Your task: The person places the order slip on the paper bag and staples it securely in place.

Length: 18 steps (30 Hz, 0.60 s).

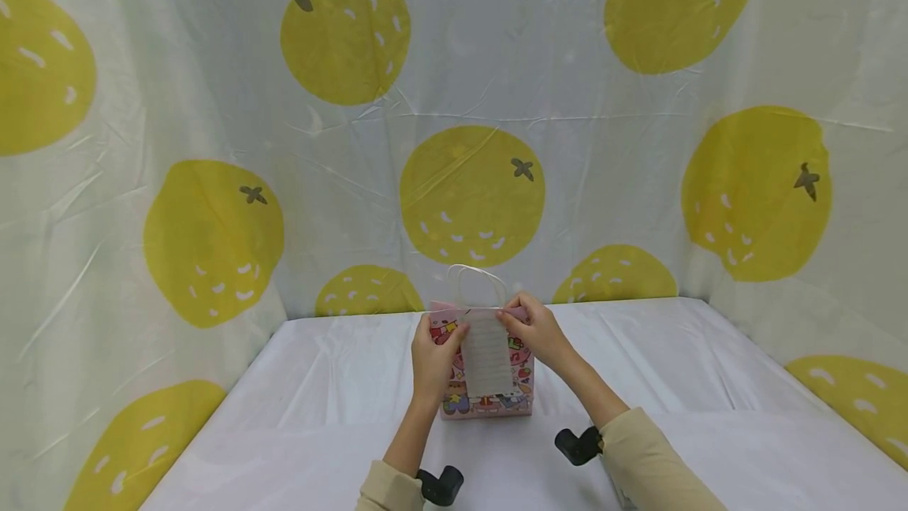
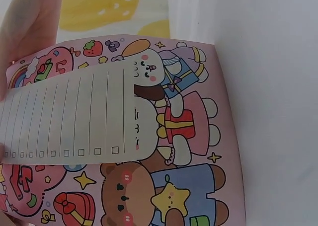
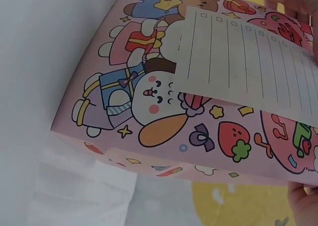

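A pink paper gift bag (image 1: 525, 385) printed with cartoon animals stands upright on the table, its white handles (image 1: 477, 268) raised. A lined white paper strip with small checkboxes (image 1: 487, 357) lies against its front, hanging from near the rim; its lower end stands off the bag in the wrist views. My left hand (image 1: 434, 357) grips the bag's upper left side, with the thumb at the strip's upper left edge. My right hand (image 1: 537, 330) pinches the bag's rim at the upper right, thumb and finger close to the strip's top corner. What the fingers behind the bag touch is hidden.
A white cloth covers the table (image 1: 319, 385). Behind and at both sides hangs a curtain (image 1: 567, 140) with large yellow fruit prints. Part of a flat, pale object (image 1: 619, 487) shows beneath the right forearm. Black wrist cameras (image 1: 441, 486) sit by both cuffs.
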Each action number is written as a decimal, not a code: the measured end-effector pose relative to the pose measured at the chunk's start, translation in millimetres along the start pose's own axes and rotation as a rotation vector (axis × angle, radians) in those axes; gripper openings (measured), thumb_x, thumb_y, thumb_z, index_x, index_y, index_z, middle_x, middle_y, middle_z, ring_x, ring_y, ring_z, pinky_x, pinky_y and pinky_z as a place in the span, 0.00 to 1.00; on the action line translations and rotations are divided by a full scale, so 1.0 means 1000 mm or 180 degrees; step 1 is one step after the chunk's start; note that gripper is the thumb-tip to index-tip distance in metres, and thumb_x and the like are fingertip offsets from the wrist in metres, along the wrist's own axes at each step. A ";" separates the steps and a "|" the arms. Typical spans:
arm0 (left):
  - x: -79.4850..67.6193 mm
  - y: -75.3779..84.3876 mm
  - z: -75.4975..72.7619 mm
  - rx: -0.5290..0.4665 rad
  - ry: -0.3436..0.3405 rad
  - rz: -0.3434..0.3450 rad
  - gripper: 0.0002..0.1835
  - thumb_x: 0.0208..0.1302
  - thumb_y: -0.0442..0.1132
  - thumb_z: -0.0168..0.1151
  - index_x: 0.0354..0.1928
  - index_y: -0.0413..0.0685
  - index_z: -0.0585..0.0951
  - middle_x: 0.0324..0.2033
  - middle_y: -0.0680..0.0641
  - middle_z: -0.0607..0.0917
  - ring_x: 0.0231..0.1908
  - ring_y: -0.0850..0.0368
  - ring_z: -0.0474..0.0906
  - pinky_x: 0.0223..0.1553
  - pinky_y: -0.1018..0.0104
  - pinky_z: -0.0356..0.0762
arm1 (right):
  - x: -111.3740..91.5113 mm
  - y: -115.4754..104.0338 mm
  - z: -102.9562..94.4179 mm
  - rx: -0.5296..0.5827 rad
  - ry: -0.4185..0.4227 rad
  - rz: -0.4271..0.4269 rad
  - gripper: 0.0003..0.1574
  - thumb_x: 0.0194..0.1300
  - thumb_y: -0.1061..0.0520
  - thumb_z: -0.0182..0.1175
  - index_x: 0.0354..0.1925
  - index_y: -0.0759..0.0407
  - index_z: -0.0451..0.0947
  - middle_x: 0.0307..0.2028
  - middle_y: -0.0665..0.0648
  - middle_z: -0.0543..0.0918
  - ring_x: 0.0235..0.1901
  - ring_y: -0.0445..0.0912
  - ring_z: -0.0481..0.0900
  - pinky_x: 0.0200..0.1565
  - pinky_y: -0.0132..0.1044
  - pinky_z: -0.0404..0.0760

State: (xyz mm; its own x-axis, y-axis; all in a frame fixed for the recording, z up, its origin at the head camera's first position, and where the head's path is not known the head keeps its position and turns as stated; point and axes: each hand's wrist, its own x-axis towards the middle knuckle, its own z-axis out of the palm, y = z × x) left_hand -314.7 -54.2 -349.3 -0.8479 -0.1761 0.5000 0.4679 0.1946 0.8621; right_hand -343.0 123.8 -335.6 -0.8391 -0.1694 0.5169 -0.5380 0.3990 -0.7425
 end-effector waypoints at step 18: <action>0.019 -0.011 -0.002 0.0168 0.0158 0.0458 0.15 0.49 0.46 0.68 0.31 0.44 0.75 0.50 0.43 0.70 0.56 0.51 0.62 0.54 0.52 0.64 | -0.001 -0.003 -0.002 -0.0014 -0.0041 0.0051 0.11 0.62 0.56 0.56 0.31 0.63 0.68 0.28 0.56 0.76 0.25 0.37 0.70 0.28 0.30 0.72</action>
State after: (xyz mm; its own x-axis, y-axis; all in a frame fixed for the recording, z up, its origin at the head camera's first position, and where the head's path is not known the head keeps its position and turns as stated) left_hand -335.5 -61.7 -349.5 -0.7591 -0.1899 0.6226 0.5689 0.2713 0.7764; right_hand -340.2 124.7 -333.0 -0.8485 -0.1746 0.4995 -0.5242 0.4058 -0.7487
